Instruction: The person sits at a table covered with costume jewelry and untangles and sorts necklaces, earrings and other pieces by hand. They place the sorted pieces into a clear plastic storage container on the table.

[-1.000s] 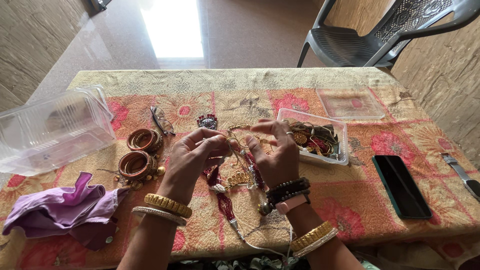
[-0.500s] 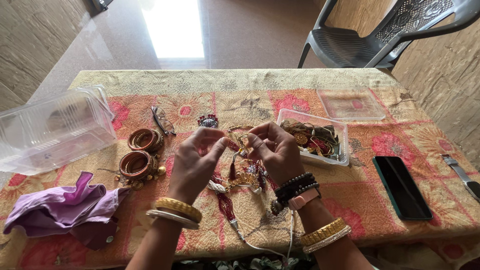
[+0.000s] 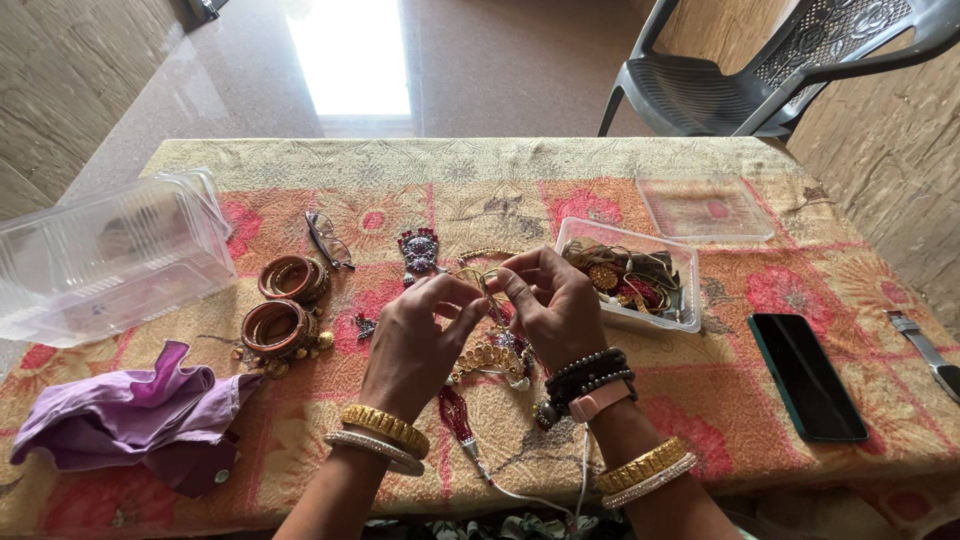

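My left hand point(image 3: 420, 335) and my right hand point(image 3: 550, 305) meet over the middle of the table, fingertips pinched together on a tangle of jewellery point(image 3: 487, 355): gold chains, a gold beaded piece and a maroon beaded necklace whose end trails toward me. Both wrists wear gold and silver bangles; the right also has dark bead bracelets and a pink band. A maroon pendant point(image 3: 418, 250) lies just beyond my left fingers.
A clear box of jewellery point(image 3: 682, 300) and its lid point(image 3: 705, 208) lie right. Orange bangle stacks point(image 3: 280, 310), spectacles point(image 3: 325, 240), a big clear container point(image 3: 110, 255) and purple cloth point(image 3: 130, 415) lie left. A phone point(image 3: 805, 375) and watch point(image 3: 925, 350) rest far right; a grey chair point(image 3: 760, 70) beyond.
My left hand has shifted right and nearer to the right hand. The right hand's fingers have curled shut on the tangle. The pendant beyond my left hand now shows fully.
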